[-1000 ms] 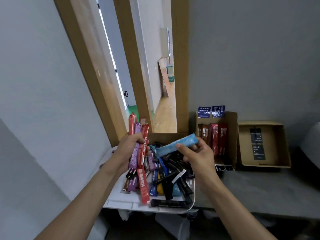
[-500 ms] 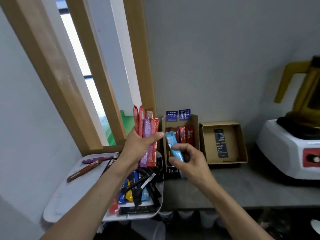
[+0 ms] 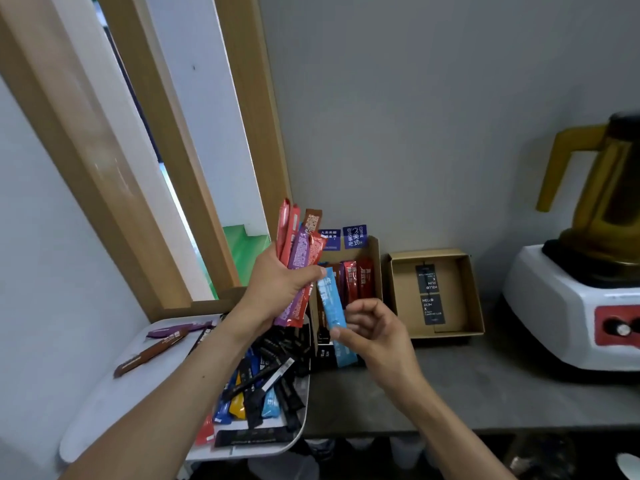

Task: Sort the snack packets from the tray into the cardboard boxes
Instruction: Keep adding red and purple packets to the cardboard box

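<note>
Head view: since a second ago I am swinging the blue packet [image 3: 331, 301] off the tray [image 3: 104, 403] and upright before the first cardboard box [image 3: 373, 245], right hand [image 3: 379, 337] pinching it. Left hand [image 3: 277, 289] is gripping red and purple packets [image 3: 300, 254]. A few boxed red packets [image 3: 360, 282] are sitting sorted; most are waiting on the tray, so early, I judge.

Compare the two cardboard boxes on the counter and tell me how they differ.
The left box has red packets standing in it; the right box shows only a black label strip on its floor. The left box carries blue labels on its raised back flap; the right box has none. The left box looks narrower, the right box wider. Both are open brown cardboard, side by side by the wall.
</note>
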